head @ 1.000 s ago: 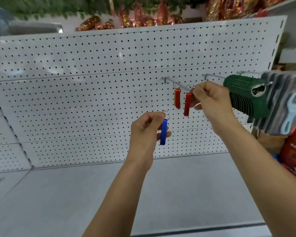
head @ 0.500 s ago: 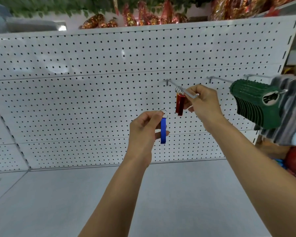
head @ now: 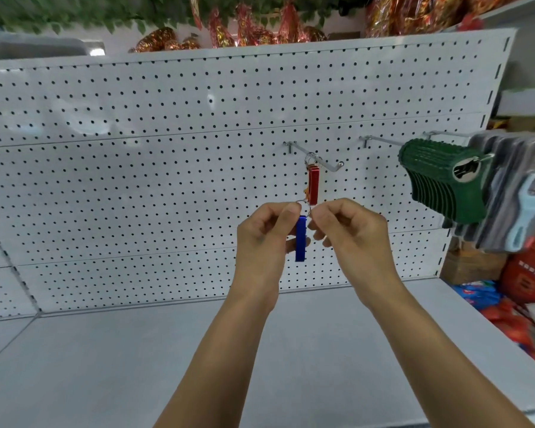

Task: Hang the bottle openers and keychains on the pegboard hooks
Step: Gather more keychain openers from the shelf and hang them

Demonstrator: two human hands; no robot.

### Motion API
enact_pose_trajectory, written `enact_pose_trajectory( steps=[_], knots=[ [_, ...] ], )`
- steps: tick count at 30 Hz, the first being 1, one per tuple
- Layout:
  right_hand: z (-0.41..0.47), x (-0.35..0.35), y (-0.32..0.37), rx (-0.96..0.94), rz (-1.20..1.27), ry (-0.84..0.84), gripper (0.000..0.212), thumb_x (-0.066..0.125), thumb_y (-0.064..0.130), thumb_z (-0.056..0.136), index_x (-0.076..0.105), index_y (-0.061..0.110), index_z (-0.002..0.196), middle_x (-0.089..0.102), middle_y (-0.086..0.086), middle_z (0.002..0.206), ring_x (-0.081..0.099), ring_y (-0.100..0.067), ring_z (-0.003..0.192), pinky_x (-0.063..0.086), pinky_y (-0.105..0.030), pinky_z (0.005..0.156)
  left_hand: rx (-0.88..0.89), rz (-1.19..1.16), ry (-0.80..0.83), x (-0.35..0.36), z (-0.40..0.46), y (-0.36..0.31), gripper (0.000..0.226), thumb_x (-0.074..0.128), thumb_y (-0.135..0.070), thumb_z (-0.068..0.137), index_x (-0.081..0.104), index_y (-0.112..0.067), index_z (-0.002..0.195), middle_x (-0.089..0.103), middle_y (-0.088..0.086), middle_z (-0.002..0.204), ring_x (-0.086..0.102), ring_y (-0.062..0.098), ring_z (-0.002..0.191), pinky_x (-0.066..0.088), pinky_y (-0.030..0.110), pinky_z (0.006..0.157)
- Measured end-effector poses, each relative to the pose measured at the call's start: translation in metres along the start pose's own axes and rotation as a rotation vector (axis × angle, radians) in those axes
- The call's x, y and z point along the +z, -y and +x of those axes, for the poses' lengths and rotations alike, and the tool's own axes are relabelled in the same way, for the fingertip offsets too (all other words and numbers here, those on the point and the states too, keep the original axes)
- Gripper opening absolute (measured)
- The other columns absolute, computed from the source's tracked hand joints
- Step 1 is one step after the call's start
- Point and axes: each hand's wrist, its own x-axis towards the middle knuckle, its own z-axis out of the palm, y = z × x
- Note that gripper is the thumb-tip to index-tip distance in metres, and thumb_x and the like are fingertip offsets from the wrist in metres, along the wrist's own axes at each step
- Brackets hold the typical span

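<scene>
L hand (head: 267, 234) & R hand (head: 348, 230) both pinch blue opener (head: 300, 239) at its ring (head: 304, 205), prob. orienting ring for hook (head: 323, 162) w/ red openers (head: 313, 183).

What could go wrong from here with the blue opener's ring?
1. Both hands, left hand and right hand, pinch the small metal key ring of the blue bar-shaped bottle opener; a slip during the handover would likely drop it onto the grey shelf.
2. The red bar-shaped openers hang just above on the wire pegboard hook; lifting the ring could knock them.
</scene>
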Motion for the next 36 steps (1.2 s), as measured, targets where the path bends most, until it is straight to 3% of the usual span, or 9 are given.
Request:
enact_pose_trajectory(
  steps=[6,10,13,15,19,25,32,36],
  knots=[
    [-0.004,-0.009,0.014,-0.060,-0.057,-0.037,0.013,0.060,0.011,0.092,0.066,0.012,0.080,0.067,0.000,0.073,0.059,-0.007,0.063,0.047,-0.013,0.058,0.082,-0.002,0.074,0.009,-0.010,-0.009,0.013,0.058,-0.011,0.094,0.066,-0.002,0.090,0.070,0.006,0.079,0.071,0.017,0.077,0.059,0.037,0.079],
    [-0.008,-0.010,0.024,-0.129,-0.120,-0.054,0.019,0.059,0.012,0.092,0.064,0.021,0.076,0.067,0.008,0.070,0.060,-0.007,0.066,0.049,-0.018,0.058,0.116,-0.034,0.099,0.012,-0.016,-0.015,0.014,0.058,-0.010,0.094,0.065,0.001,0.091,0.070,0.006,0.076,0.070,0.017,0.071,0.060,0.035,0.075],
    [-0.011,-0.009,0.032,-0.176,-0.142,-0.064,0.020,0.058,0.011,0.093,0.062,0.020,0.075,0.066,0.004,0.072,0.061,-0.012,0.069,0.047,-0.015,0.052,0.140,-0.057,0.110,0.014,-0.018,-0.019,0.014,0.057,-0.010,0.095,0.064,0.001,0.091,0.069,0.005,0.074,0.070,0.015,0.067,0.060,0.033,0.073],
    [-0.012,-0.008,0.035,-0.197,-0.174,-0.092,0.018,0.057,0.014,0.093,0.061,0.020,0.076,0.066,0.003,0.073,0.063,-0.016,0.072,0.050,-0.024,0.050,0.153,-0.043,0.111,0.014,-0.020,-0.021,0.013,0.057,-0.011,0.095,0.066,-0.001,0.093,0.070,0.006,0.078,0.070,0.016,0.069,0.060,0.034,0.073],
    [-0.005,-0.010,0.040,-0.215,-0.156,-0.155,0.017,0.053,0.014,0.095,0.059,0.015,0.079,0.063,0.001,0.072,0.061,-0.023,0.071,0.053,-0.037,0.052,0.247,0.147,0.155,0.012,-0.023,-0.018,0.015,0.056,-0.015,0.096,0.069,-0.011,0.101,0.074,0.001,0.093,0.070,0.021,0.083,0.058,0.029,0.076],
    [0.016,-0.015,0.039,-0.145,-0.077,-0.172,0.020,0.051,0.012,0.096,0.060,0.013,0.079,0.061,0.014,0.058,0.056,-0.004,0.052,0.047,-0.022,0.045,0.336,0.544,0.214,0.000,-0.032,-0.002,0.022,0.058,-0.030,0.094,0.062,-0.027,0.116,0.067,-0.013,0.099,0.063,0.004,0.094,0.049,0.016,0.081],
    [0.042,-0.012,0.021,0.004,-0.105,-0.152,0.019,0.050,0.013,0.096,0.063,0.013,0.082,0.063,0.002,0.065,0.054,-0.003,0.051,0.049,-0.021,0.047,0.339,0.731,0.178,-0.020,-0.038,0.016,0.025,0.055,-0.039,0.093,0.059,-0.033,0.117,0.064,-0.018,0.099,0.059,-0.001,0.095,0.048,0.015,0.080],
    [0.059,-0.008,0.011,0.047,-0.135,-0.147,0.019,0.049,0.011,0.097,0.065,0.004,0.090,0.062,0.000,0.065,0.053,-0.001,0.047,0.049,-0.024,0.049,0.359,0.834,0.177,-0.025,-0.042,0.023,0.022,0.054,-0.040,0.094,0.059,-0.036,0.114,0.062,-0.019,0.099,0.056,-0.002,0.094,0.048,0.017,0.075]
  ],
)
